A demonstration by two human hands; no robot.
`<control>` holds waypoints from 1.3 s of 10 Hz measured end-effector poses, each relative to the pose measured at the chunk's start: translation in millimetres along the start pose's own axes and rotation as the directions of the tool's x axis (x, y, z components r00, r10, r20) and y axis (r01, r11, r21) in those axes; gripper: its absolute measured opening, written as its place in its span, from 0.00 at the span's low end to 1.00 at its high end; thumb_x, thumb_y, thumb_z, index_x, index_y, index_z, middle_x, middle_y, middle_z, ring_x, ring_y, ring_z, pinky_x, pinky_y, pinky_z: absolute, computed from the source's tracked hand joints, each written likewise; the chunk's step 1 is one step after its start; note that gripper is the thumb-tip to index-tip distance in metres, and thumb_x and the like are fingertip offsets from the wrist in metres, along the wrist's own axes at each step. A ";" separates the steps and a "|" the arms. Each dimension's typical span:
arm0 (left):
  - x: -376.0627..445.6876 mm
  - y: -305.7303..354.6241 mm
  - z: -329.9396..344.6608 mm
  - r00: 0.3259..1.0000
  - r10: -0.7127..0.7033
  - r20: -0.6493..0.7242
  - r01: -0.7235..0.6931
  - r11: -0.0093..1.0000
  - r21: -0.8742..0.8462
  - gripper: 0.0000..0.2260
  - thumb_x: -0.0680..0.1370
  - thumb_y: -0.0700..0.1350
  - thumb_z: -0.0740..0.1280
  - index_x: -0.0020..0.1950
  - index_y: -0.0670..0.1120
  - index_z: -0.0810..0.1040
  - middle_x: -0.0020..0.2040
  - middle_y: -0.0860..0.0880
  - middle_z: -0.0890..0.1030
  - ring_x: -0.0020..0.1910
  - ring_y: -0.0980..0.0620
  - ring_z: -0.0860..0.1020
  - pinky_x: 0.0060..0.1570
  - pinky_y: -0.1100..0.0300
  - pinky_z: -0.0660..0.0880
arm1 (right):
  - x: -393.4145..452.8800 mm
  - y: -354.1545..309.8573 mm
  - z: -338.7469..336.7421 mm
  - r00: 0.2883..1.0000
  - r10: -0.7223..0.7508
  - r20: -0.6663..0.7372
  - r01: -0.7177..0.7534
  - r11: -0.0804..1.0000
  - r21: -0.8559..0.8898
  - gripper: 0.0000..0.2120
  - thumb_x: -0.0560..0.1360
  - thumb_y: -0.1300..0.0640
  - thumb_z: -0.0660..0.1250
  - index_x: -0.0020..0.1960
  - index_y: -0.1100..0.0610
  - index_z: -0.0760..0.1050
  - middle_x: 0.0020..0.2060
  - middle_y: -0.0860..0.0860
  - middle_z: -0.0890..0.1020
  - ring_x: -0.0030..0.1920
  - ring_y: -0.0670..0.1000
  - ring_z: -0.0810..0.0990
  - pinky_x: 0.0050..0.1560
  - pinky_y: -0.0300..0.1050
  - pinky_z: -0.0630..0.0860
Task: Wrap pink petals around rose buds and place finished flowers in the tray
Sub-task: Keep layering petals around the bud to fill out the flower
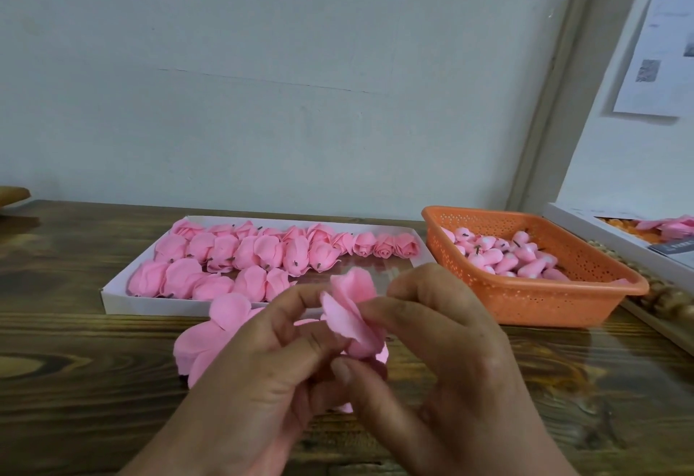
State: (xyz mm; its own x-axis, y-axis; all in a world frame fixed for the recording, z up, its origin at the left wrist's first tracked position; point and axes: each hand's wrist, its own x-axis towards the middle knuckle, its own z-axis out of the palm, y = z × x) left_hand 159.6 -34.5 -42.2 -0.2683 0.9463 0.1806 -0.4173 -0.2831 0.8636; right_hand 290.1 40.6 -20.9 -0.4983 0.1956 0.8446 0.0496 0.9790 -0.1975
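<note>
Currently both hands are up over the bench (94, 363), working one flower (353, 310) between them. Left hand (263, 374): fingers curled, thumb and forefinger pinching the lower left edge of the pink petals. Right hand (443, 344): fingers curled, fingertips pinching the right side of the same flower, thumb tucked in under its base. The flower's petals are loose and splayed; the bud inside is hidden, can't tell how far it's wrapped.

Loose petals (210, 332) lie in a pile on the bench just behind the left hand, partly covered by it.

White tray (112, 297) sits further back, left of centre, long side toward the person. Finished roses (240, 254) fill its left and middle in roughly two rows; most lie on their sides with dark stem stubs showing, while a few at the right end of the back row face forward. The tray's near right part is bare.

Orange basket (544, 306) stands right of the tray, close but not clearly touching. Bare buds (503, 254) are heaped inside, pale pink with dark stubs.

Far right edge: a white box (586, 223) with pink and orange bits inside, and a string of wooden beads (664, 297) beside the basket. Paper sheets (661, 43) hang on the wall at upper right.
</note>
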 end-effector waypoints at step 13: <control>6.8 -10.0 -5.4 0.977 0.204 -0.061 -0.154 0.876 0.458 0.17 0.62 0.56 0.80 0.43 0.55 0.77 0.39 0.41 0.85 0.35 0.42 0.83 0.39 0.49 0.79 | -1.5 -1.4 19.5 0.878 0.470 0.091 -0.448 0.740 0.502 0.05 0.69 0.60 0.67 0.35 0.55 0.75 0.26 0.43 0.78 0.28 0.41 0.75 0.29 0.27 0.68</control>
State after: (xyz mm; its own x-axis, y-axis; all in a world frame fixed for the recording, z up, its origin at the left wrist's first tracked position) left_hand 157.3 -26.1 -52.1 -0.4001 0.8574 0.3236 0.0735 -0.3220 0.9439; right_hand 273.9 37.8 -31.6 -0.4930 0.6267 0.6035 -0.1744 0.6084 -0.7742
